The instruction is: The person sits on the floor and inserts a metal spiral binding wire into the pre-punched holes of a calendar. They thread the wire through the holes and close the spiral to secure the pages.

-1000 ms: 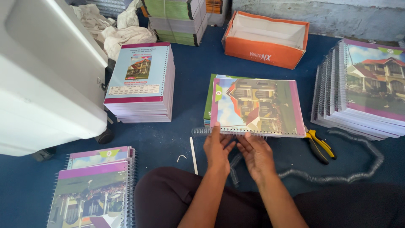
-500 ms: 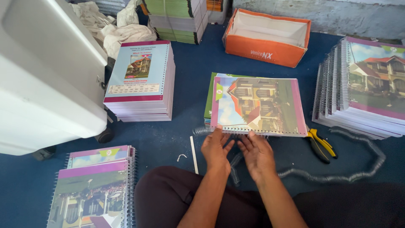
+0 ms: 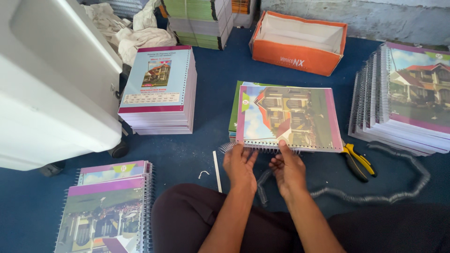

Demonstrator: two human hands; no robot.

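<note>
A person's left hand [image 3: 239, 161] and right hand [image 3: 287, 166] are pinching a spiral wire [image 3: 262, 148] along the near edge of a notebook [image 3: 288, 117] lying just beyond the fingers. Since a second ago both hands are staying at that edge, barely shifting. Yellow-handled pliers [image 3: 358, 161] are lying to the right of the right hand, a stack of unbound books [image 3: 159, 89] beyond the left.

Bright, even daylight, soft shadows beside the white machine [image 3: 51, 84], mild glare on its top, picture sharp, slight wide-angle bending near the machine's edge.
</note>
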